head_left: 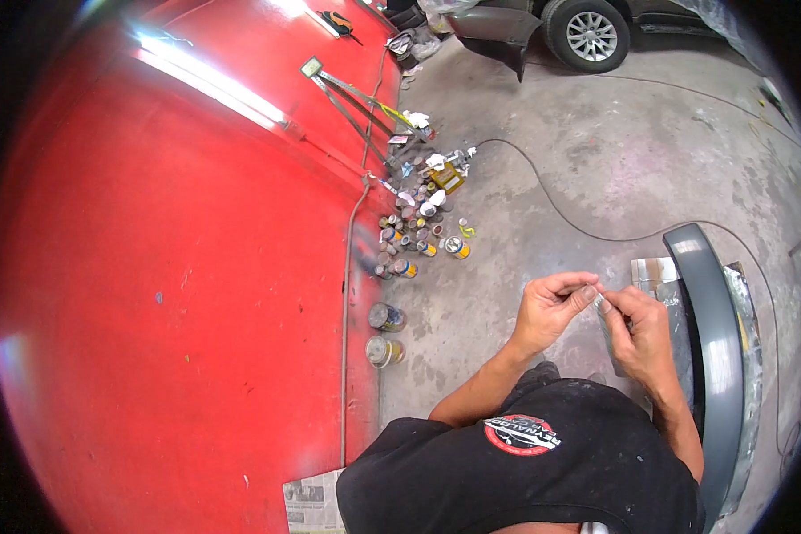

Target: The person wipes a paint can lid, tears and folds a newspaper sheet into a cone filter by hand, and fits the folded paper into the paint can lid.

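Observation:
In front of my chest, my left hand [554, 311] and my right hand [639, 331] meet at the fingertips. Both are closed in a pinch around a small whitish thing [599, 301]. Fingers cover most of it, so its kind cannot be made out. Close to my right hand, on the right, lies a long curved dark grey car body panel [714, 329]. It rests over a paint-spattered support, partly covered with paper [654, 270].
Along the red wall [178, 267] stand several paint cans [457, 246] and a yellow container [447, 178]. A work-light stand [351, 102] leans nearby. A dark hose [543, 187] snakes over the concrete floor. A car wheel [591, 36] shows at the top; newspaper [314, 505] lies bottom left.

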`<state>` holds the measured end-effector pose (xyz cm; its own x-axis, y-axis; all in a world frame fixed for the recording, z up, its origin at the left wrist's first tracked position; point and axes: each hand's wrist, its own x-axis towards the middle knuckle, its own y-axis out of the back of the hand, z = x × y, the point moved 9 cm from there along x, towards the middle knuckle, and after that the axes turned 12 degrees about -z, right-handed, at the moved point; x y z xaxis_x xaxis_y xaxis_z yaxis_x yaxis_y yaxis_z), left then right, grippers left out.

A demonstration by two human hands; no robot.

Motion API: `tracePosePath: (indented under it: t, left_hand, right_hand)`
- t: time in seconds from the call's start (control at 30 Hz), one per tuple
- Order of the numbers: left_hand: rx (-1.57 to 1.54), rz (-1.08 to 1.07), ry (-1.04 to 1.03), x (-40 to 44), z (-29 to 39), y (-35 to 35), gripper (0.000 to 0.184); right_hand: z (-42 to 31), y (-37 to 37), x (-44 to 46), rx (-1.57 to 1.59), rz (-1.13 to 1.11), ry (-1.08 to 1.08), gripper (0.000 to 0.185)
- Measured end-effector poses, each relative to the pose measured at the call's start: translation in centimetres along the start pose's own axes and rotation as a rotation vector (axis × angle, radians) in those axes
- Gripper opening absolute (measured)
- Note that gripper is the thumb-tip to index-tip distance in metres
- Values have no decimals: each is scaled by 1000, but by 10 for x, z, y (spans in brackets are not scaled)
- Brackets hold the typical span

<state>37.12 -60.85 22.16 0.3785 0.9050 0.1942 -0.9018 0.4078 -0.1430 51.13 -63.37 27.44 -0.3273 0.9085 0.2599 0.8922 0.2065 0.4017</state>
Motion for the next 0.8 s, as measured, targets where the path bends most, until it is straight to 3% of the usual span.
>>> tracePosePath:
  t: [0.27,0.5,0.7,0.8]
  left_hand:
    - [32,110,-82,-7,3,0,18]
    - [-79,314,-98,-8,14,29,24]
    - [-283,358,-206,-3,28,56,27]
    - [-296,342,-150,0,20,55,30]
  right_hand:
    - [-1,-1,3,-139,31,-3,12]
    - [8,-6,1,-38,-7,-47,13]
    - [20,-13,-16,-17,-99,-135,13]
    - [27,-15,-21,47,-110,-191,12]
